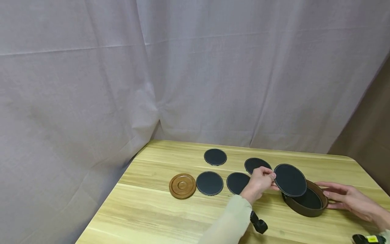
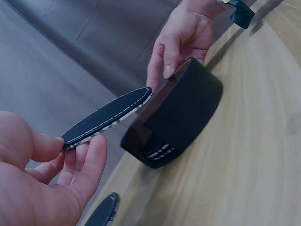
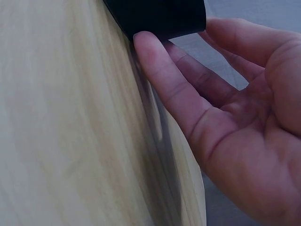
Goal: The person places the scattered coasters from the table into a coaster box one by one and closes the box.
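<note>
My left hand [image 1: 261, 183] pinches a round black coaster [image 1: 290, 180] by its left edge, thumb on top and fingers beneath. The left wrist view shows white stitching round that coaster [image 2: 110, 113] and a light patterned edge below. It is held tilted above the left side of a round, dark coaster holder [image 1: 307, 212]. At the holder's right side, my right hand [image 1: 350, 200] grips its wall, fingers spread along the curve. A black disc lies visible inside the holder. In the right wrist view, fingertips touch the holder's dark wall [image 3: 162, 16].
Several black coasters lie flat on the wooden table [image 1: 137, 210]: one at the back [image 1: 215, 157], others nearer and partly behind the left hand. A brown wooden disc [image 1: 182, 186] with ringed grooves sits at their left. Grey curtain [image 1: 207, 84] hangs behind the table.
</note>
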The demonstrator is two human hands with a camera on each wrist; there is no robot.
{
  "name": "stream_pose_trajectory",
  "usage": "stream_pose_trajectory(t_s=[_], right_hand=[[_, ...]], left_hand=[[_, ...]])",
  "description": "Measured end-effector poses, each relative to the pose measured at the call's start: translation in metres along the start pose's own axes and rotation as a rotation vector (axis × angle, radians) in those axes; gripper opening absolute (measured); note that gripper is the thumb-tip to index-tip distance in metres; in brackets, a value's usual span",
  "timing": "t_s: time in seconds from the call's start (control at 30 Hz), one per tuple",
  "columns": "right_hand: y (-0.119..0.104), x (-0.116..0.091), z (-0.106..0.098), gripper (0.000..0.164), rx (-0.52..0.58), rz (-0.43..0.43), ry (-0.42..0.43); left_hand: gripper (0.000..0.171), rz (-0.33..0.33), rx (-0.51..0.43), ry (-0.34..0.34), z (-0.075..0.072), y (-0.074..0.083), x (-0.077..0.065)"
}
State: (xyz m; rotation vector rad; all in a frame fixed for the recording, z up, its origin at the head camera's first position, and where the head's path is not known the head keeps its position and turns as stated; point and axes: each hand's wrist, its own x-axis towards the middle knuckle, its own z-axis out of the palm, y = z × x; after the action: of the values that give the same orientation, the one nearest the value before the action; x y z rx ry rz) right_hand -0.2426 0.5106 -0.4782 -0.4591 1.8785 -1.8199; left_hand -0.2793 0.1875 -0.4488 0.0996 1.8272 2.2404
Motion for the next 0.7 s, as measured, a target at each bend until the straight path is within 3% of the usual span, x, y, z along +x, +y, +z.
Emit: stream_pose_trajectory(t_s=[0.23,0.47,0.7], right_hand=[[0.0,-0.001,0.001,0.052,0.032,-0.035,-0.032],[-0.002,0.0,0.0,0.051,0.015,-0.02,-0.024],[-0.002,0.0,-0.002,0.052,0.035,-0.009,-0.057]], left_hand=[[0.009,-0.041,0.011,-0.001,0.013,-0.009,-0.002],[0.014,-0.03,0.07,0.061,0.028,-0.015,-0.005],[0.017,-0.033,0.126,0.082,0.037,-0.019,-0.006]])
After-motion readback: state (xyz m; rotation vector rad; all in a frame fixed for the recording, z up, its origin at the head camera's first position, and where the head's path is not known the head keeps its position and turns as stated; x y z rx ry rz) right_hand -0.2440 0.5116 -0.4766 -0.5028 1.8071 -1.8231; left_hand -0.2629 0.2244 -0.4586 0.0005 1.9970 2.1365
